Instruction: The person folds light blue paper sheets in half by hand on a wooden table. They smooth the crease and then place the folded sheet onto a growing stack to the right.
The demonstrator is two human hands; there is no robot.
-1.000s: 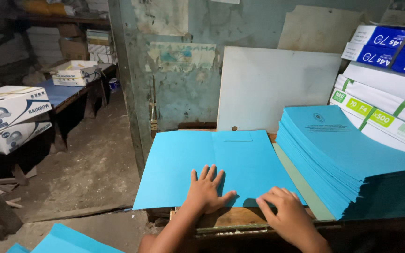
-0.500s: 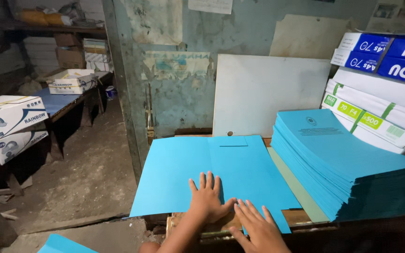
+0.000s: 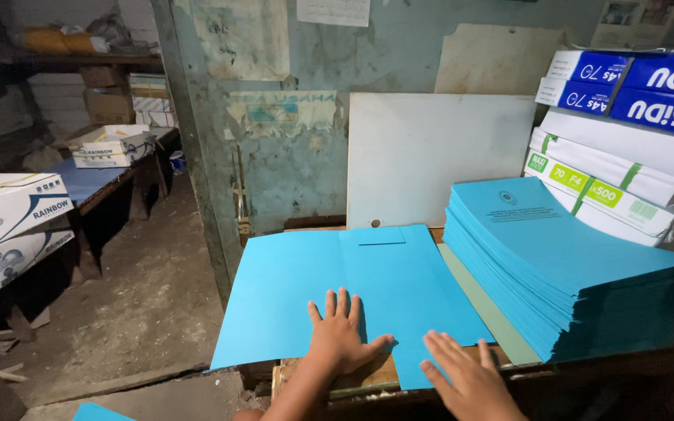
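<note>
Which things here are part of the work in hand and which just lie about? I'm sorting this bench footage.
In hand: left hand, flat on the open blue folder; right hand; stack of blue folders.
Lying about: white board; paper reams; cardboard boxes.

An open blue folder lies flat on the desk. The left hand presses flat on it at 6 o'clock; the right hand is spread at 5 o'clock. A stack of blue folders sits at 3 o'clock.
</note>
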